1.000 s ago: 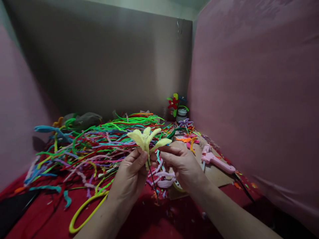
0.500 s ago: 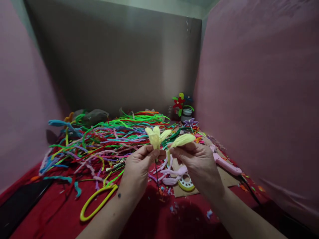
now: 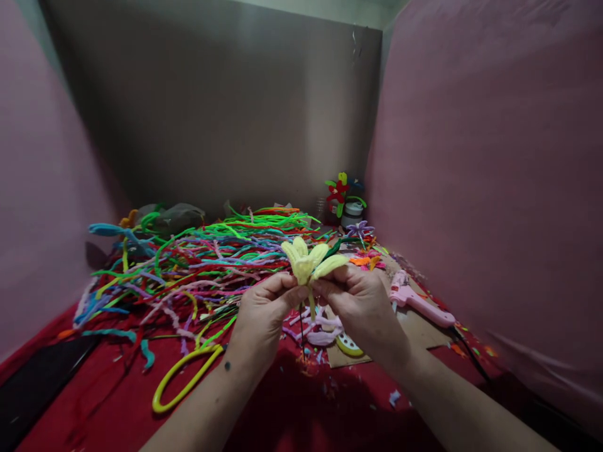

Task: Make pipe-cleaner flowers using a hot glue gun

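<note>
Pinched by its base, a pale yellow pipe-cleaner flower [image 3: 303, 262] stands upright in my left hand [image 3: 264, 314], its thin dark stem hanging below. My right hand [image 3: 365, 307] grips a single pale yellow petal [image 3: 331, 265] between thumb and fingers. That petal lies against the flower's right side, its short tail pointing down between my hands. Both hands are closed, with the fingertips almost meeting under the blossom. Just where the petal's base meets the flower is partly covered by my fingers.
A heap of coloured pipe cleaners [image 3: 211, 251] spreads across the left and back. Right of my hands a pink glue gun [image 3: 424, 303] rests on cardboard [image 3: 426, 333]. Yellow scissor handles [image 3: 160, 392] lie front left, a dark flat object [image 3: 42, 383] further left. Finished flowers [image 3: 338, 190] stand behind.
My right hand has moved left, bringing the loose petal from apart to up against the flower. The left hand has shifted slightly right with the flower.
</note>
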Demonstrator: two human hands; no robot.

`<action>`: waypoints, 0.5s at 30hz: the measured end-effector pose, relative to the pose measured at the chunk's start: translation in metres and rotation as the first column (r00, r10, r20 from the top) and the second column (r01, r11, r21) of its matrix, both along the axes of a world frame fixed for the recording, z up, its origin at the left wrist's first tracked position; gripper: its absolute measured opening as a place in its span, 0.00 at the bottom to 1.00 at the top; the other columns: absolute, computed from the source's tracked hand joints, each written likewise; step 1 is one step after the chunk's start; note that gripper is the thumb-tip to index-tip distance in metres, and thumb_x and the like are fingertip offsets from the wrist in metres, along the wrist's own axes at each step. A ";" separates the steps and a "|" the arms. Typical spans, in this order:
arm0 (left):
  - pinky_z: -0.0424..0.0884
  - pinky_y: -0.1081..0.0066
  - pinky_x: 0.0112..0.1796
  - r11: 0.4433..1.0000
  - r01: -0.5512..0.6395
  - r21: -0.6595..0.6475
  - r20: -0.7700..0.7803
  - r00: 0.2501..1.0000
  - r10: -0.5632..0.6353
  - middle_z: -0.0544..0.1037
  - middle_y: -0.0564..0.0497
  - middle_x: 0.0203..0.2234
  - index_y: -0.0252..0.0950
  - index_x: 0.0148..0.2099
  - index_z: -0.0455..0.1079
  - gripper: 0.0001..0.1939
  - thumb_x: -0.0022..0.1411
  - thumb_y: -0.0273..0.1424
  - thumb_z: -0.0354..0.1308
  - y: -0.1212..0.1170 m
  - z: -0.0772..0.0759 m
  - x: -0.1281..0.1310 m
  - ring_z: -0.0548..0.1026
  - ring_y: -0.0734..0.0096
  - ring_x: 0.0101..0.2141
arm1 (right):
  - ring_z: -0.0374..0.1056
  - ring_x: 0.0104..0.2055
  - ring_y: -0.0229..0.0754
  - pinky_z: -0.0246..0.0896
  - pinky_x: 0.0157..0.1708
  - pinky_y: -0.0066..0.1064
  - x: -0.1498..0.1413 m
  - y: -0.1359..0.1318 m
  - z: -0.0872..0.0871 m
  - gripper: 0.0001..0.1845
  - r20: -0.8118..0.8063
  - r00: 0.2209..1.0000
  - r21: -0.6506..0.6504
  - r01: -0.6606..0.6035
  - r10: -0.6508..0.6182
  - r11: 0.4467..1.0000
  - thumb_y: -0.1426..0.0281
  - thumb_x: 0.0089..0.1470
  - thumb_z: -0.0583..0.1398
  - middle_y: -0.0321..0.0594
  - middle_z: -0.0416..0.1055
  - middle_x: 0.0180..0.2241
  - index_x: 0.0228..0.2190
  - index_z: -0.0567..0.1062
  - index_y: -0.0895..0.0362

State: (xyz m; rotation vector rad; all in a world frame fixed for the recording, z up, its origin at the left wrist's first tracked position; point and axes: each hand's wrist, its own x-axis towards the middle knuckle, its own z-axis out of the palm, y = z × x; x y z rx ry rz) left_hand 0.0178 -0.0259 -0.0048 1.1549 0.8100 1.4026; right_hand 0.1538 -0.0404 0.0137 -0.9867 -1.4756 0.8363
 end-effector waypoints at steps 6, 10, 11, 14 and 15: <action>0.64 0.75 0.31 0.998 0.049 0.028 -0.001 0.999 -0.049 0.74 0.54 0.22 0.35 0.26 0.75 0.03 0.46 0.29 0.66 -0.001 -0.003 -0.002 0.68 0.75 0.26 | 0.53 0.20 0.29 0.52 0.20 0.24 -0.002 0.003 0.000 0.03 -0.127 0.989 -0.036 -0.087 0.082 0.996 0.72 0.47 0.61 0.31 0.65 0.20 0.23 0.74 0.58; 0.66 0.74 0.32 0.995 0.095 0.031 0.020 0.995 -0.096 0.76 0.53 0.24 0.36 0.28 0.76 0.03 0.47 0.27 0.65 -0.001 -0.002 -0.001 0.70 0.74 0.27 | 0.55 0.20 0.29 0.55 0.21 0.23 -0.003 0.003 0.000 0.03 -0.223 0.968 -0.047 -0.128 0.115 0.991 0.71 0.44 0.63 0.30 0.65 0.19 0.22 0.74 0.58; 0.66 0.74 0.32 0.994 0.105 0.024 0.023 0.994 -0.106 0.76 0.53 0.24 0.36 0.28 0.76 0.03 0.46 0.27 0.65 -0.002 -0.001 -0.001 0.70 0.74 0.27 | 0.56 0.21 0.30 0.56 0.22 0.24 -0.003 0.004 -0.001 0.04 -0.244 0.962 -0.036 -0.137 0.124 0.990 0.70 0.44 0.63 0.30 0.65 0.20 0.22 0.74 0.58; 0.66 0.74 0.31 0.993 0.117 0.008 0.027 0.993 -0.117 0.75 0.53 0.22 0.35 0.26 0.75 0.02 0.47 0.28 0.65 -0.002 0.001 -0.001 0.70 0.74 0.25 | 0.61 0.26 0.33 0.60 0.27 0.25 -0.004 0.006 -0.005 0.05 -0.289 0.950 0.017 -0.123 0.122 0.992 0.68 0.43 0.65 0.32 0.68 0.23 0.23 0.75 0.57; 0.66 0.74 0.30 0.993 0.120 0.005 0.029 0.992 -0.120 0.75 0.53 0.22 0.35 0.26 0.75 0.02 0.47 0.28 0.65 -0.003 0.001 -0.001 0.69 0.75 0.25 | 0.62 0.27 0.33 0.61 0.28 0.26 -0.004 0.006 -0.007 0.06 -0.300 0.946 0.022 -0.117 0.118 0.993 0.67 0.42 0.65 0.33 0.68 0.24 0.23 0.75 0.56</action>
